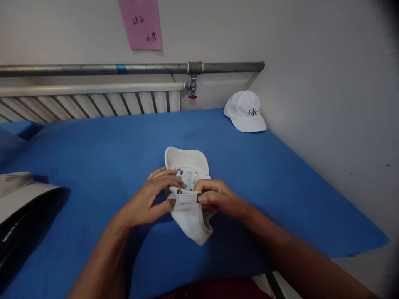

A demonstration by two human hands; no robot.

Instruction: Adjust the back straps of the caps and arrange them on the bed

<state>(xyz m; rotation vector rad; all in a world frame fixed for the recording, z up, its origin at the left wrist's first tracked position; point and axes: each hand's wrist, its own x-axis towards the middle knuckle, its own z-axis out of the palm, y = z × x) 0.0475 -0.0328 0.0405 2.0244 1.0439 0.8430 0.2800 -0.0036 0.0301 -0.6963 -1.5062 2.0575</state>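
Note:
A cream baseball cap (188, 218) lies upside down in the middle of the blue table (268, 174), brim pointing away from me. My left hand (152, 199) pinches the left end of the cap's back strap, thumb below and fingers on top. My right hand (218, 198) is closed round the strap's right end, thumb pressed on it. A small metal snap shows on the strap between the hands. The inside lining and a blue label are visible above the strap.
A second white cap (245, 111) with a dark logo sits at the table's far right corner by the wall. A radiator (93, 104) and a metal pipe (131, 68) run along the back. A pink note (141, 25) hangs on the wall. A dark box with a pale lid (18, 199) stands at left.

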